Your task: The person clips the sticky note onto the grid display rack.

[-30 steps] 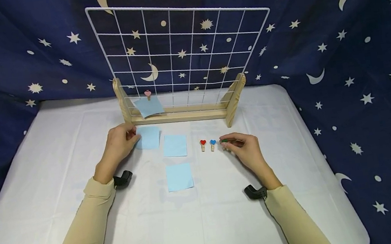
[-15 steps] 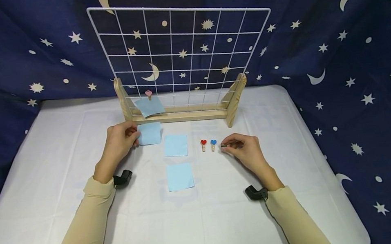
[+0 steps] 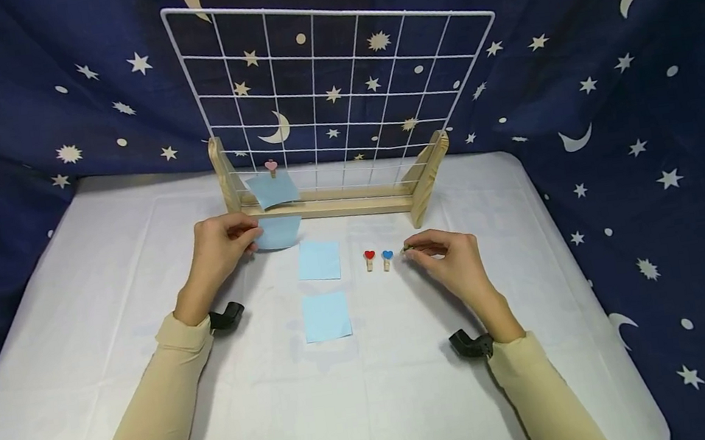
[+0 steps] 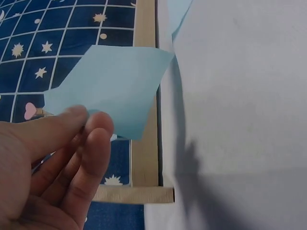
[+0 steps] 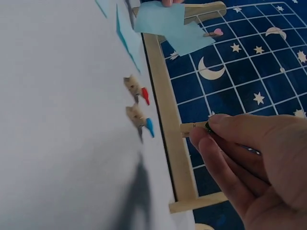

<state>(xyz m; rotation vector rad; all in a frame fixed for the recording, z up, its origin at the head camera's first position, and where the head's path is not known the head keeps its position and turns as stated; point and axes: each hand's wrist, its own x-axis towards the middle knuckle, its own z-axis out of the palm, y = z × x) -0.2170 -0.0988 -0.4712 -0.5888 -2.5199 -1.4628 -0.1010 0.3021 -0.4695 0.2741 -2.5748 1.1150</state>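
Observation:
My left hand (image 3: 218, 252) pinches a light blue paper square (image 4: 117, 86) by its left edge, lifted in front of the rack's base. In the right wrist view, thumb and fingertips of my right hand (image 3: 455, 262) hold a small wooden clothespin (image 5: 190, 128); a bit of green shows on it, mostly covered by the thumb. Behind stands a white wire grid rack with a wooden base (image 3: 337, 208). Low on its left side, a pink-heart clothespin (image 3: 272, 166) clips another blue paper (image 3: 273, 189) to the wires.
Two more blue squares, an upper paper (image 3: 319, 261) and a lower paper (image 3: 327, 317), lie mid-table. Between them and my right hand are a red-heart clothespin (image 3: 369, 259) and a blue-heart clothespin (image 3: 387, 260). A dark star-patterned cloth (image 3: 588, 181) hangs behind and beside the white table (image 3: 377, 410).
My left hand has raised the paper and carried it slightly right, toward the rack. My right hand has lifted the green clothespin a little, shifting slightly right.

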